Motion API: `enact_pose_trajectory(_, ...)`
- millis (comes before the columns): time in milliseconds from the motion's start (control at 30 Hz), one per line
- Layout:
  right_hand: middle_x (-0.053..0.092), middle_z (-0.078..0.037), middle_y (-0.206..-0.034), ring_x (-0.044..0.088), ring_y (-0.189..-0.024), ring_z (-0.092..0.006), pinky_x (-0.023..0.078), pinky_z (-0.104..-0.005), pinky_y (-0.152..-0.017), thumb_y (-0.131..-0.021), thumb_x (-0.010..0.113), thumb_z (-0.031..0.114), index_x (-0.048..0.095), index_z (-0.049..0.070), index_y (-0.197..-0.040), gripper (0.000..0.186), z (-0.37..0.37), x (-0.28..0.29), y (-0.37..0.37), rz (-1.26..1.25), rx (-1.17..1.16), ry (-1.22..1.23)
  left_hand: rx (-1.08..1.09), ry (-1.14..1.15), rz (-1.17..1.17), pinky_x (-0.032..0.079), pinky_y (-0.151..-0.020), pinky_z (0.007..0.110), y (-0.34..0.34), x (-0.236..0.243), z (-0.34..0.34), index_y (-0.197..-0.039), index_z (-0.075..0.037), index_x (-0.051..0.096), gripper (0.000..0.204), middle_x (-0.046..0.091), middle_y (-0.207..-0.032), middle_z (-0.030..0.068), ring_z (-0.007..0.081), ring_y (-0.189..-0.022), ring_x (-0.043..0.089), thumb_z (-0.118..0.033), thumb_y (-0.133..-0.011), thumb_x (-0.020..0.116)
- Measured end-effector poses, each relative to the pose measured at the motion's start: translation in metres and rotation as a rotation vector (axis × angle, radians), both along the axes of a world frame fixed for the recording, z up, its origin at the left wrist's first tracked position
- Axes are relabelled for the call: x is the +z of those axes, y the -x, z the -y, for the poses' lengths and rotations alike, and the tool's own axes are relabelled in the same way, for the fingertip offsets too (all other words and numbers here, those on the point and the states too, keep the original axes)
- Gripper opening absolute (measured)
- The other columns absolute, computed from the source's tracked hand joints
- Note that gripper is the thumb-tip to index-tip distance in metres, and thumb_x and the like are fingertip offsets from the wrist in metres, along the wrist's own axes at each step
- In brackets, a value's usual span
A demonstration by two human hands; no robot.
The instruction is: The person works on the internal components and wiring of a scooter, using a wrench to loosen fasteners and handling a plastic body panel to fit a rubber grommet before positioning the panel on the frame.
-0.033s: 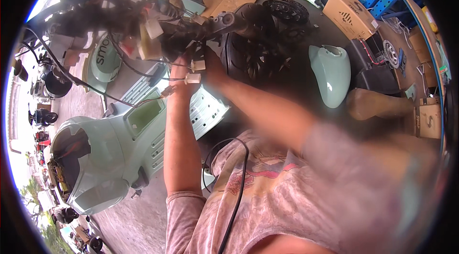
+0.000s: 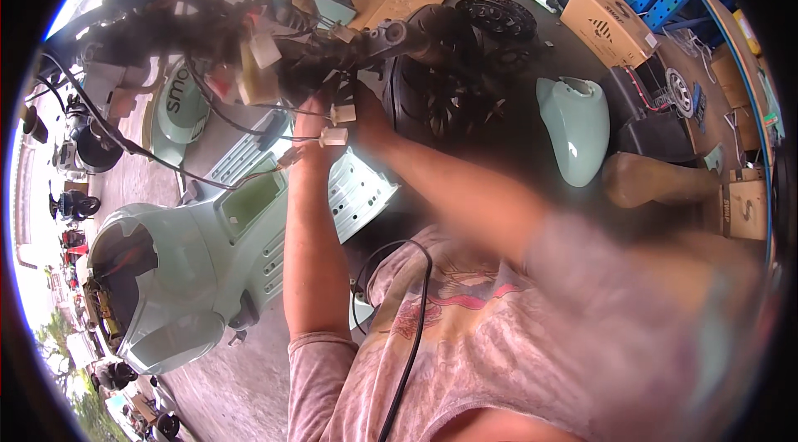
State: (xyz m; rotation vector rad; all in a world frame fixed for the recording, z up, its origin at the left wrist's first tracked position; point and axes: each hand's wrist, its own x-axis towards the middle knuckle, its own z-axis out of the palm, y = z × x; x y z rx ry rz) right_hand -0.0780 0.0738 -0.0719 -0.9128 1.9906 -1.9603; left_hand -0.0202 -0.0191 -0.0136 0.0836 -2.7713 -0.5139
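Two white connectors (image 2: 335, 137) hang left of the black tyre (image 2: 405, 101); your left hand (image 2: 312, 107) and right hand (image 2: 371, 118) reach into the dark wired assembly (image 2: 306, 74), also left of it. Whether your hidden fingers are clamped or apart, I cannot tell.

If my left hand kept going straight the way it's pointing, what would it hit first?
Probably the dark front-end assembly just beyond your left hand. The hand is partly hidden and depth is unclear, so it may already be touching it.
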Motion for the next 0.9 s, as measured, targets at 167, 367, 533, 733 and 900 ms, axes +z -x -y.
enact_pose_trajectory(167,0.061,-0.008,-0.092,0.060,-0.083,-0.0164,0.050,-0.0307,-0.072,-0.071,0.071,0.004,0.052,0.004,-0.103,0.037,-0.003,0.002,-0.013,0.159,0.069,0.089,0.060,0.081,-0.029,0.047,-0.085,0.043,0.000,-0.002,-0.006,-0.121,0.001,0.052,0.052,0.060,-0.106,0.0242,0.0385,-0.098,0.058,-0.004,-0.069,0.057)
enact_pose_trajectory(367,0.062,-0.011,-0.079,0.062,-0.067,-0.0170,0.049,-0.0314,-0.052,-0.087,0.055,0.019,0.056,-0.002,-0.095,0.023,-0.024,0.037,0.024,0.641,0.234,-0.064,0.010,0.082,0.018,0.049,-0.084,0.039,-0.009,0.004,0.003,-0.111,-0.001,0.059,0.042,0.061,-0.106,0.0220,0.0361,-0.094,0.061,-0.004,-0.069,0.057)
enact_pose_trajectory(533,0.055,-0.007,-0.077,0.050,-0.057,-0.0090,0.042,-0.0242,-0.046,-0.091,0.050,0.011,0.053,-0.001,-0.093,0.012,-0.067,0.071,0.072,1.180,0.628,0.191,0.196,-0.822,-0.240,0.052,-0.072,0.033,0.008,-0.027,-0.017,-0.109,-0.003,0.061,0.030,0.061,-0.107,0.0142,0.0246,-0.082,0.065,-0.003,-0.079,0.055)
enact_pose_trajectory(733,0.057,-0.007,-0.079,0.057,-0.060,-0.0135,0.046,-0.0261,-0.049,-0.087,0.052,0.009,0.056,0.000,-0.100,0.017,-0.078,0.075,0.040,0.727,0.499,0.147,0.352,-0.144,-0.294,0.051,-0.073,0.035,0.009,-0.015,-0.053,-0.111,-0.001,0.058,0.024,0.059,-0.106,0.0140,0.0237,-0.090,0.063,-0.009,-0.089,0.050)
enact_pose_trajectory(900,0.060,-0.006,-0.075,0.059,-0.063,-0.0140,0.046,-0.0276,-0.057,-0.085,0.050,0.007,0.055,0.000,-0.098,0.015,-0.086,0.073,0.025,-0.115,0.226,0.003,0.530,0.032,-0.586,0.051,-0.065,0.037,0.022,-0.049,-0.056,-0.106,0.001,0.058,0.036,0.055,-0.114,0.0162,0.0295,-0.083,0.061,-0.004,-0.071,0.062)
